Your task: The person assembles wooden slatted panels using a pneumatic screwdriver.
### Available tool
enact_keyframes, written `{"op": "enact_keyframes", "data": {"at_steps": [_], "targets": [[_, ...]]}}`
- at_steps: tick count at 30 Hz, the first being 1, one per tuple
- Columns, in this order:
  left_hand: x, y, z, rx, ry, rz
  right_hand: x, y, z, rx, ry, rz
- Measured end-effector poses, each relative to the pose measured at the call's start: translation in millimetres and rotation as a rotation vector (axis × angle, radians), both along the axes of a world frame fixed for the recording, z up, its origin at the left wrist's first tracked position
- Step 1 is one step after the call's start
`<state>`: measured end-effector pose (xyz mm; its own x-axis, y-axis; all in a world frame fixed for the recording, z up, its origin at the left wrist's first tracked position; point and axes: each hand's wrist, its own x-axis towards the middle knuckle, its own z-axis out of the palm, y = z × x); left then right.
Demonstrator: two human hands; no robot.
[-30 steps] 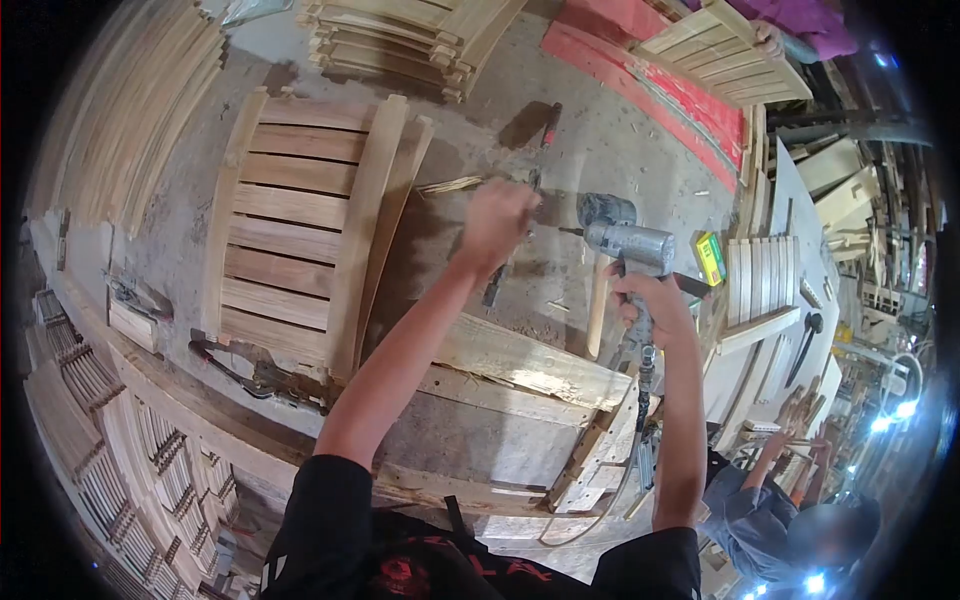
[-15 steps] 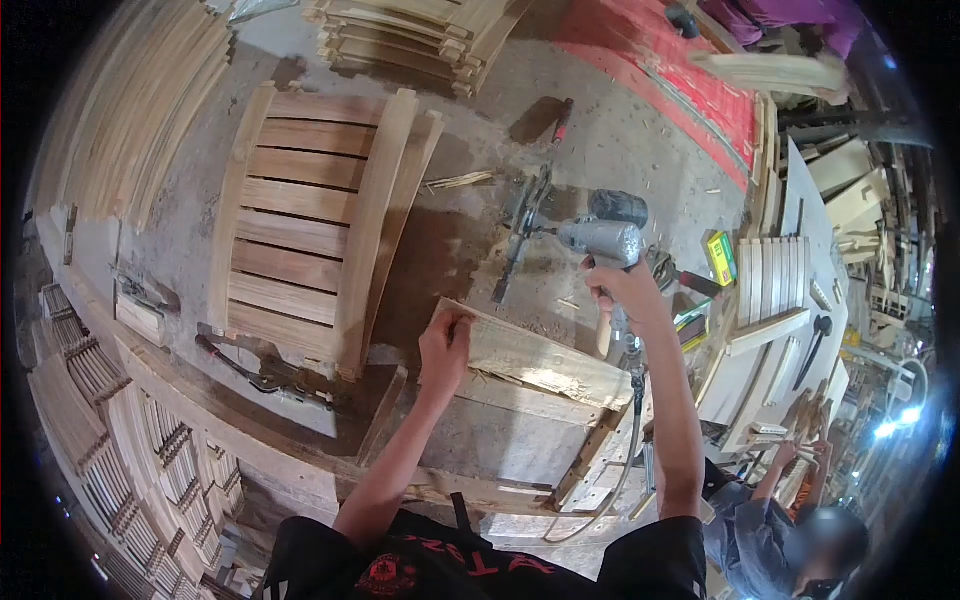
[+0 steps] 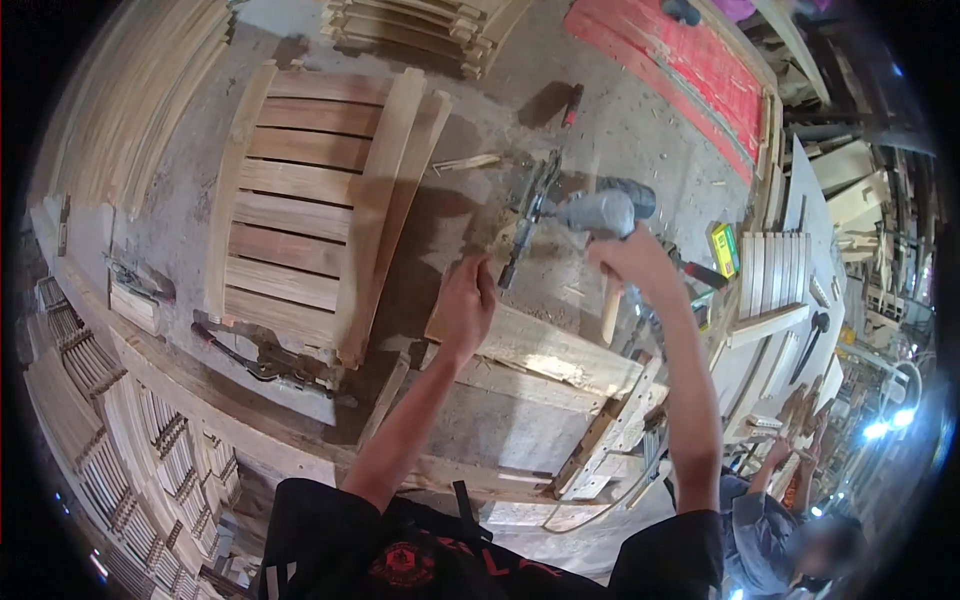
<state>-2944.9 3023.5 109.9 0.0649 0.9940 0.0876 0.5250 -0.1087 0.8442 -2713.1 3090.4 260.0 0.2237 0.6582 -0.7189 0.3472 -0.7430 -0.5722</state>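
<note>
My right hand (image 3: pixel 635 258) is wrapped round the grip of a grey air impact wrench (image 3: pixel 600 212), whose nose points left at a dark bar clamp (image 3: pixel 527 225). That clamp lies on the worktop and has a red handle. My left hand (image 3: pixel 467 300) is over the left end of a thick wooden board (image 3: pixel 550 345), close to the clamp's near end. Its fingers are loosely bent with a gap to the thumb, and nothing shows in them. A slatted wooden panel (image 3: pixel 295 205) lies to the left, with a second rail beside it.
Another clamp (image 3: pixel 265 360) lies below the panel. Long strips (image 3: pixel 150 110) are stacked at the left, and more pieces (image 3: pixel 420 25) at the back. A yellow-green box (image 3: pixel 724 250) and red sheet (image 3: pixel 680 75) are at right. Another person (image 3: pixel 765 530) works at lower right.
My left hand has left the board's edge and moved up and right towards the clamp. The impact wrench has shifted slightly up and left. The view has shifted a little.
</note>
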Motion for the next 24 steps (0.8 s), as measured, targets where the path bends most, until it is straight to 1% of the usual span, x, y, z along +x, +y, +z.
{"op": "enact_keyframes", "data": {"at_steps": [1,4,7,10,13,16,19,22,24], "targets": [[-0.4,0.0,-1.0,-0.035,-0.050,0.016,-1.1,6.0,4.5,-0.028,-0.023,0.018],[10.0,3.8,17.3,-0.278,-0.287,0.232,13.1,10.8,-6.3,-0.096,0.051,0.028],[13.3,7.3,6.9,-0.258,-0.391,0.274,-0.6,9.7,11.7,-0.080,0.043,-0.013],[13.5,14.0,15.9,-0.131,-0.321,0.247,2.2,8.1,14.0,-0.115,0.022,-0.016],[15.0,15.6,7.9,-0.096,-0.300,0.208,1.4,9.8,23.4,-0.129,0.029,0.005],[15.8,22.1,12.0,-0.344,-0.219,0.082,8.0,5.0,16.5,-0.096,0.053,0.017],[31.0,41.7,18.9,-0.332,0.041,-0.038,7.3,2.9,18.4,-0.087,0.060,-0.009],[50.9,67.8,-1.7,0.154,0.111,-0.229,8.7,0.3,18.0,-0.074,0.107,-0.032],[64.6,85.6,-11.8,0.228,0.238,-0.371,7.3,-1.5,19.3,-0.078,0.095,-0.046]]}}
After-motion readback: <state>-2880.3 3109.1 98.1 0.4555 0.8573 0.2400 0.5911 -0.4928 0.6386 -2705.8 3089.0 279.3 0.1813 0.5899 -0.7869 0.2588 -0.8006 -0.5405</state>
